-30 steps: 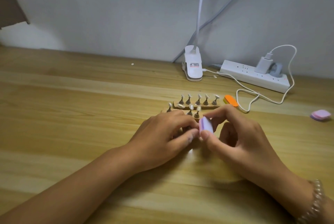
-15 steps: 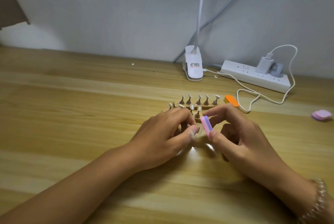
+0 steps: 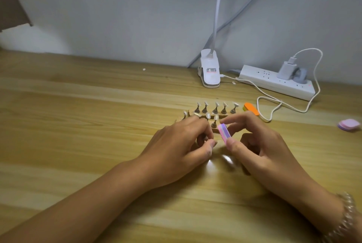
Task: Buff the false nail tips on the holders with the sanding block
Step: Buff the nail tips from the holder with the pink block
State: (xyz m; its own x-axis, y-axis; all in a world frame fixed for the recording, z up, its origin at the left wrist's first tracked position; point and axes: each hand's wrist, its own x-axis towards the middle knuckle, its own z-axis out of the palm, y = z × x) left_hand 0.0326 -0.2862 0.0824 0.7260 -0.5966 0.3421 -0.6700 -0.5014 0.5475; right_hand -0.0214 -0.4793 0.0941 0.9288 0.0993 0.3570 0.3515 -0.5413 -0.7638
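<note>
One pink-and-purple striped sanding block (image 3: 224, 132) is up in the right hand (image 3: 260, 144), pinched between the thumb at its near end and the forefinger at its far end. It stands on edge, stripes facing up, long axis running from 11 o'clock down to 5 o'clock, far end aimed at the front row. The left hand (image 3: 180, 144) sits just at its 9 o'clock, fingers curled in, thumb (image 3: 211, 143) and forefinger tips drawn together; whether they pinch a holder I cannot tell.

Nine small metal cone holders with pale false nail tips are showing. Five stand in the back row (image 3: 216, 108) at 12 o'clock. Four peek out of the front row (image 3: 208, 115) over the left knuckles, and the hands hide anything more. Both rows stand on a brown wooden strip (image 3: 222, 116).

Two more blocks lie on the pale wooden table (image 3: 78, 125): one orange-topped block (image 3: 251, 108) at 1 o'clock, just beside the back row, and one pink block (image 3: 349, 124) well apart at 3 o'clock. One white clip lamp base (image 3: 210, 72) sits at 12 o'clock by the wall. One white power strip (image 3: 274, 84) at 1 o'clock carries one white charger (image 3: 286, 69) and its looping cable (image 3: 274, 103). One beaded bracelet (image 3: 346, 213) circles the right wrist.
</note>
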